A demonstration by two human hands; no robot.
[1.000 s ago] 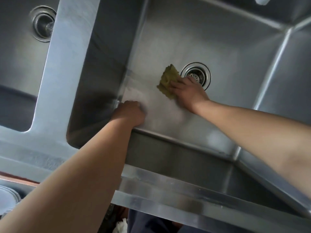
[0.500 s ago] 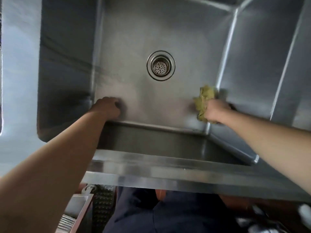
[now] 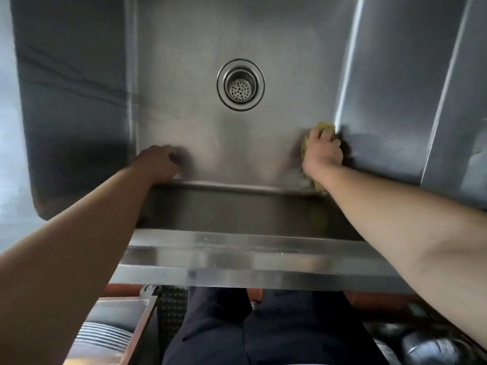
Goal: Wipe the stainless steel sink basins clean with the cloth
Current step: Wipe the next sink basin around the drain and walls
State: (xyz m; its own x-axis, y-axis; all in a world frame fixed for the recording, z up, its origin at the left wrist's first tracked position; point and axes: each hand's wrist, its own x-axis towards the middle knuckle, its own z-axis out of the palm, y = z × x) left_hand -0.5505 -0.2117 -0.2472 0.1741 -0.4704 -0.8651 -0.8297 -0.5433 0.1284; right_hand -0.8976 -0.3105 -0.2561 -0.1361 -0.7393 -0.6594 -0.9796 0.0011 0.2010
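Note:
I look down into a deep stainless steel sink basin (image 3: 184,61) with a round drain strainer (image 3: 240,84) in the middle of its floor. My right hand (image 3: 322,151) is closed on a yellow-green cloth (image 3: 324,126) and presses it into the near right corner, where the floor meets the right wall. The cloth shows above my fingers and below my wrist. My left hand (image 3: 158,162) rests as a loose fist on the floor at the near left, against the front wall, holding nothing.
The sink's front rim (image 3: 237,259) runs across below my arms. A metal rack with stacked plates (image 3: 105,335) sits low on the left. My dark trousers (image 3: 263,325) stand at the sink, with dark pots (image 3: 427,346) at the lower right.
My right hand carried the cloth from beside the drain to the near right corner and has slid a little nearer. The view shifted right, off the left basin. My left hand stayed put.

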